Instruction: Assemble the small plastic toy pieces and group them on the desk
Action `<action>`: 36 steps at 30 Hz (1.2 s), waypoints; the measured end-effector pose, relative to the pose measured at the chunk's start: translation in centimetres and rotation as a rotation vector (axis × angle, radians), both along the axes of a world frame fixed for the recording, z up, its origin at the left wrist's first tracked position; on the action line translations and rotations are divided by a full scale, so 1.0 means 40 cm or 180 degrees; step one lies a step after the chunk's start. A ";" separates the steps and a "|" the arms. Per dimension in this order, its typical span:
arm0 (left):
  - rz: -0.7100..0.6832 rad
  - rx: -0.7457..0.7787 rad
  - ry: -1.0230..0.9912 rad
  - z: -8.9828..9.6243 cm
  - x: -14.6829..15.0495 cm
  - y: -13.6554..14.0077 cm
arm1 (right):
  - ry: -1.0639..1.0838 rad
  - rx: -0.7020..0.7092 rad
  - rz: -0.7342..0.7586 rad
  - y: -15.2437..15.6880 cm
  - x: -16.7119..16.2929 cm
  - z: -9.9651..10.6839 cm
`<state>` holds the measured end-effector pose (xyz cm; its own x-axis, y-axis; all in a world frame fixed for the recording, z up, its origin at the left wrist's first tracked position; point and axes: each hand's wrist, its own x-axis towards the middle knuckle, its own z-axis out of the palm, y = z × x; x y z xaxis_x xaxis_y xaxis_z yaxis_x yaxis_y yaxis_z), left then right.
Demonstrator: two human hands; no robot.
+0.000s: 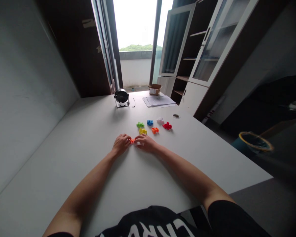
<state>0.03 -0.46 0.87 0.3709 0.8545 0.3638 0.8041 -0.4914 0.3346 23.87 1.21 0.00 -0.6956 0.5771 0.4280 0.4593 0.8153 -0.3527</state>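
Note:
My left hand [122,143] and my right hand [145,143] meet over the white table. Between their fingertips is a small orange plastic toy [132,141], gripped from both sides and partly covered by the fingers; its exact shape is hard to make out. Just beyond my right hand lies a yellow toy [142,131], with a second orange toy [155,130] to its right. Farther back are a green toy [140,124], a blue toy [150,122], a pale pink toy [160,120] and a red toy [167,125]. They look like little plastic vehicles.
On the white table [88,131], a round black device on a stand [121,98] is at the back left. Papers [160,100] and an open cardboard box [155,89] lie at the far edge. A cable hole [176,116] is at the right; a bin [255,143] stands beyond.

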 end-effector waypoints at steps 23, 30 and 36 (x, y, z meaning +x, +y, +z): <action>-0.0121 -0.0075 -0.0018 0.013 0.007 -0.011 | 0.0437 -0.0346 -0.0095 -0.013 0.007 0.016; -0.0189 -0.0088 0.0025 0.008 0.004 -0.005 | 0.0510 -0.0420 -0.0297 -0.013 0.005 0.013; -0.0205 -0.0114 0.0007 0.011 0.003 -0.009 | 0.0555 -0.0409 -0.0321 -0.008 0.002 0.010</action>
<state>0.17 -0.82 1.30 0.4262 0.8412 0.3326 0.7720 -0.5299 0.3510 23.97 0.88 0.41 -0.5537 0.6974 0.4551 0.4592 0.7116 -0.5317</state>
